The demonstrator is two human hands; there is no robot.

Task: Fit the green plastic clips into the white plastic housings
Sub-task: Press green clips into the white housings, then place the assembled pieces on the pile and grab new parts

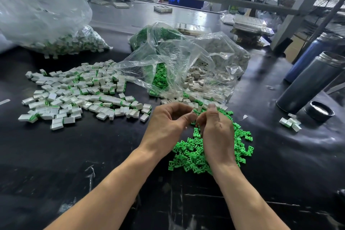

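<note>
Finished white housings [84, 95] with green inserts lie heaped at left on the dark table [74, 155]. At centre, the left hand [168, 123] and right hand [214, 127] meet, fingers curled, seemingly pinching one green clip [195, 111]; mating appears underway, needing alignment next. Loose green clips [188, 155] crowd the right; open table lies nearer.

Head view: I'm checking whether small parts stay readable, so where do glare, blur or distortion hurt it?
Head view: glare streaks the black table at the far end, wide-angle bending curves the edges, the background is soft, and the piece between the left hand and right hand is too small to read.
</note>
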